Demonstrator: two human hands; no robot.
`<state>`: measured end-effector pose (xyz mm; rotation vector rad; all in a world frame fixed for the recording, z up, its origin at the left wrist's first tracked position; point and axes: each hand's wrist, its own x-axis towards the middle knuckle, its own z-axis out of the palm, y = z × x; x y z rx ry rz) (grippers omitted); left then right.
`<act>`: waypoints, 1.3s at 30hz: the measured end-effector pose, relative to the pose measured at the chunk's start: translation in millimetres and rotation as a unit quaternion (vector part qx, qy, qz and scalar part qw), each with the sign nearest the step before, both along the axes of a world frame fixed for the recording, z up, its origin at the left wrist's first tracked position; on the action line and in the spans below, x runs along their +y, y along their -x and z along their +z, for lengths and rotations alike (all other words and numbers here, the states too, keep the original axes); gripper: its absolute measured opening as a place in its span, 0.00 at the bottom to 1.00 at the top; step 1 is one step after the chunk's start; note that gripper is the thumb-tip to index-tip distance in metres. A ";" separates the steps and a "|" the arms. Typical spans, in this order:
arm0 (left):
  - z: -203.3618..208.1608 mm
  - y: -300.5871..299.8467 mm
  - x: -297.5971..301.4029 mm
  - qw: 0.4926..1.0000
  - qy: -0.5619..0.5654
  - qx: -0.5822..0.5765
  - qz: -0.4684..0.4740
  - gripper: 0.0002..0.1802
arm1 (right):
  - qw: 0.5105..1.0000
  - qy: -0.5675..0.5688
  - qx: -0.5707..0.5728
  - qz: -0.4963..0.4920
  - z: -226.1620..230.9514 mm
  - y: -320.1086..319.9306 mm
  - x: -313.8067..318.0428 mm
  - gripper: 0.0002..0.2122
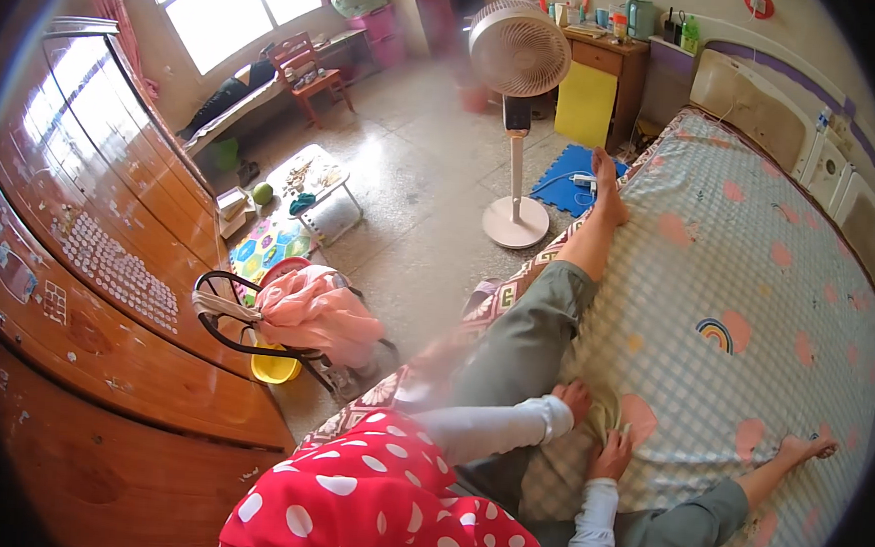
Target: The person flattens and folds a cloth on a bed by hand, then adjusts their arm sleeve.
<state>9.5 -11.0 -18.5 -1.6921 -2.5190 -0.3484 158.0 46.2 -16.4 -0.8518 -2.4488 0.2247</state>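
I sit on the bed with my legs spread, and a small, soft pale yellow-green piece of cloth (604,411) lies between them. Its kind cannot be made out. My left hand (572,400) is closed at the cloth's left edge, fingers bent onto it. Just below and to the right, my right hand (611,455) has its fingers closed on the cloth's near edge. Under both hands spreads a checked bedsheet (687,289) with peach shapes and a rainbow print. White sleeves cover my forearms, and a red polka-dot garment (374,490) covers my front.
A white standing fan (517,168) stands beyond the bed's left edge. A black-framed chair (217,310) holds a pink cloth (320,311). A small low table (313,181) sits farther off. Along the left runs a wooden wardrobe (106,283); a cluttered desk (603,58) stands far back.
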 end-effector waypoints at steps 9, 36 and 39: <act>18.2 -32.8 -70.1 0.982 -0.060 -0.091 -0.157 0.26 | 0.973 0.230 -0.009 -0.003 32.9 -43.2 -28.0 0.10; 83.8 153.0 274.1 0.977 -0.039 -0.140 -0.154 0.35 | 0.994 0.014 0.061 -0.088 60.8 80.3 290.7 0.22; 71.0 125.4 289.3 0.986 0.005 -0.116 -0.120 0.34 | 0.988 0.015 0.021 -0.154 45.5 111.2 302.2 0.23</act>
